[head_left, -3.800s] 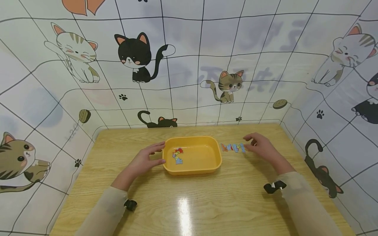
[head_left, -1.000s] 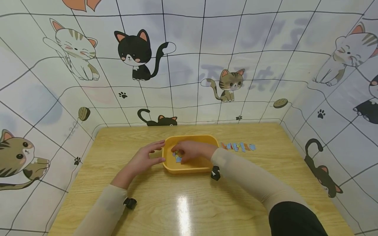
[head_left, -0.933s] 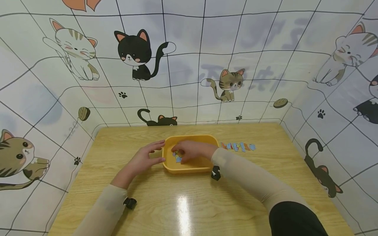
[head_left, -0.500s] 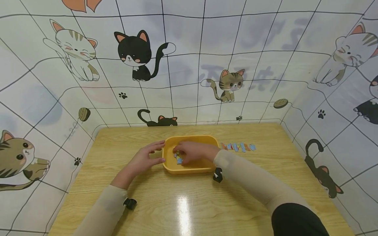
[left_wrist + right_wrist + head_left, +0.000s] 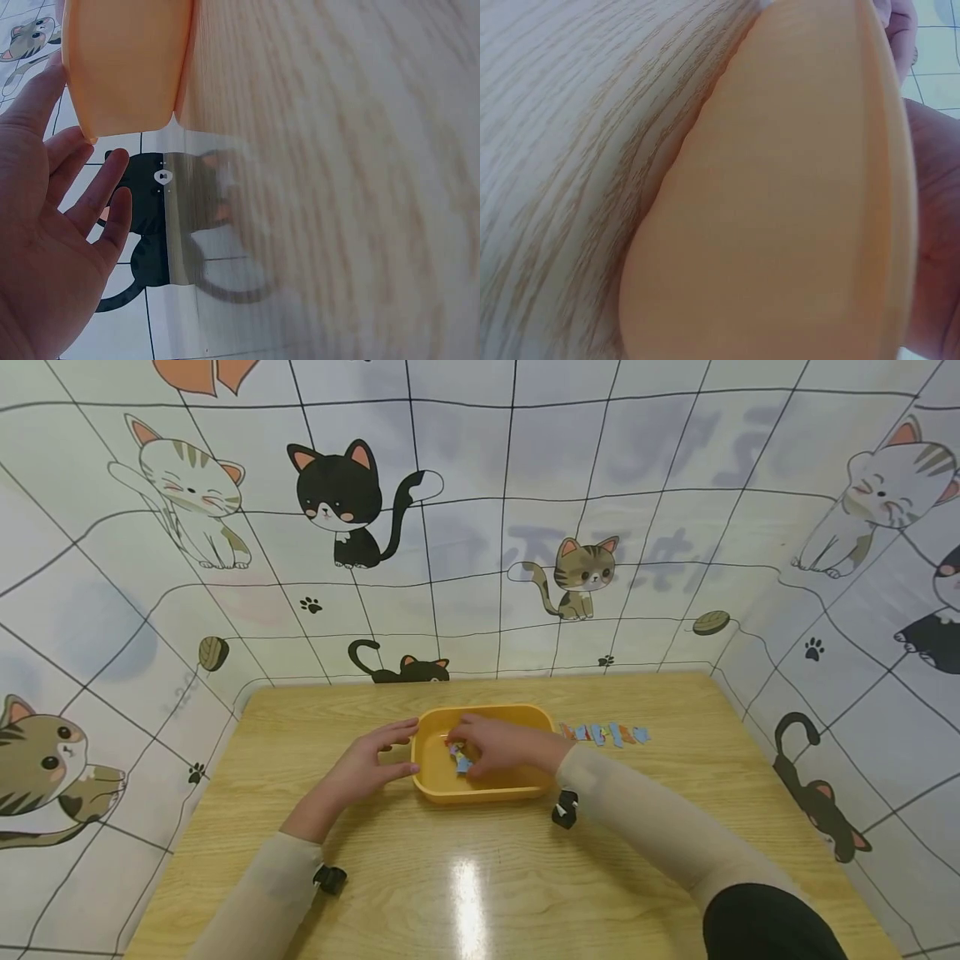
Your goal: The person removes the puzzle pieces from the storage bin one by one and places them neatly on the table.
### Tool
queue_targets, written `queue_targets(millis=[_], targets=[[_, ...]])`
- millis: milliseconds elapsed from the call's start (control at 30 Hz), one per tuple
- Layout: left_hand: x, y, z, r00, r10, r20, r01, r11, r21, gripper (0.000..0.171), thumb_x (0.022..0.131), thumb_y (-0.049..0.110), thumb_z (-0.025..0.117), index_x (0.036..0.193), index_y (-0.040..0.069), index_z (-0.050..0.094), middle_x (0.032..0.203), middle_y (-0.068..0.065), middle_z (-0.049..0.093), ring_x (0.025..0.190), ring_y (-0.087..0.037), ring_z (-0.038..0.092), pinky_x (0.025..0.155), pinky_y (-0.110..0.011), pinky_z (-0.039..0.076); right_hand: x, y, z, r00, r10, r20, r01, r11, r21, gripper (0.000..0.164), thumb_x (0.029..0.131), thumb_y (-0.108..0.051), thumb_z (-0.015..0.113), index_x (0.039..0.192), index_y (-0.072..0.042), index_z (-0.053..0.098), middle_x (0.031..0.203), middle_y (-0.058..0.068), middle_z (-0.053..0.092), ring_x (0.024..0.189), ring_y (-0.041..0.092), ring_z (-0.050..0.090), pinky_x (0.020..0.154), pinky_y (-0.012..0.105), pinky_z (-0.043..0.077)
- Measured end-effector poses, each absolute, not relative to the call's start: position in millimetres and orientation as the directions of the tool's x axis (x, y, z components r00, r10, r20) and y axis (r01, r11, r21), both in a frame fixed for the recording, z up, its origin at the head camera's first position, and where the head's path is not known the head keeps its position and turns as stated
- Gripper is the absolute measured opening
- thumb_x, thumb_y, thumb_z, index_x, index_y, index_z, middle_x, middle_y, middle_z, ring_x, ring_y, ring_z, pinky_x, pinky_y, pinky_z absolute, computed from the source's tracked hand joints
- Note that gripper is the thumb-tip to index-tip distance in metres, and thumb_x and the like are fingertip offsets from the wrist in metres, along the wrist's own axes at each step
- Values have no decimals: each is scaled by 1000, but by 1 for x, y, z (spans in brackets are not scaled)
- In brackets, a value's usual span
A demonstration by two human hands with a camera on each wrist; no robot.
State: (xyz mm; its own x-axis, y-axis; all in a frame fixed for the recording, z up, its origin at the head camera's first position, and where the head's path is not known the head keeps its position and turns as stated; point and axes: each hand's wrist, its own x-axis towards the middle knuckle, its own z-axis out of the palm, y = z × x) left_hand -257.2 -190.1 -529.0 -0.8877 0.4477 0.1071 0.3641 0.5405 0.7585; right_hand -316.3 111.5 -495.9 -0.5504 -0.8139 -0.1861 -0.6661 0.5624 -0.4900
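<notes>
My left hand (image 5: 365, 760) is at the left end of a yellow plastic tray (image 5: 480, 795), its fingers and thumb spread and their tips right at the rim. In the left wrist view, the hand (image 5: 45, 217) shows relaxed fingers beside the tray wall (image 5: 131, 67). My right hand (image 5: 501, 747) reaches into the tray, with bent fingers and thumb around a small cluster of colourful jigsaw pieces (image 5: 462, 765). The hand hides part of that cluster. In the right wrist view, the tray wall (image 5: 765, 202) covers the fingers; only part of the hand (image 5: 937, 225) shows behind it.
More jigsaw pieces (image 5: 600, 734) lie in a row on the wooden table (image 5: 405, 868), right of the tray. The right forearm (image 5: 652, 818) crosses the table in front of them. Behind the table stands a wall covering (image 5: 465, 560) printed with cats.
My right hand has gone from the row of pieces into the tray. Over the last second it and the cluster have shifted slightly right. My left hand has stayed at the rim.
</notes>
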Motion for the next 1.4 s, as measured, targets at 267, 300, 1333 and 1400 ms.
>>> queue_targets(millis=[267,300,1333,1400], targets=[[-257,-191,-529,-888,448,103,361,542,759,71,98,31,88,160,10,60,173,2,47,143,-34,60,118,-62,50,-314,129,-494,-602,-779,-177,-602,588,-540,67,98,-27,87,155,-8,58,142,7,52,92,16,58,86,32,55],[-257,-191,-529,-888,449,103,362,541,759,71,98,32,88,160,10,60,173,2,47,144,-34,60,118,-62,49,-314,132,-493,-610,-773,-177,-594,593,-543,68,98,-27,86,157,-7,57,141,7,51,88,16,58,83,31,55],[-256,-190,-529,-894,436,102,351,539,766,71,98,26,89,160,8,59,173,2,47,144,-34,59,119,-63,48,-303,213,-462,-730,-682,-51,-528,610,-591,66,96,-19,82,157,-8,59,130,12,56,85,22,54,68,30,48],[-256,-190,-529,-894,436,100,348,537,769,71,98,25,89,160,8,59,173,2,47,144,-34,59,119,-63,48,-303,218,-461,-736,-676,-42,-527,611,-590,66,95,-19,83,156,-7,60,128,11,56,85,23,55,68,30,48]])
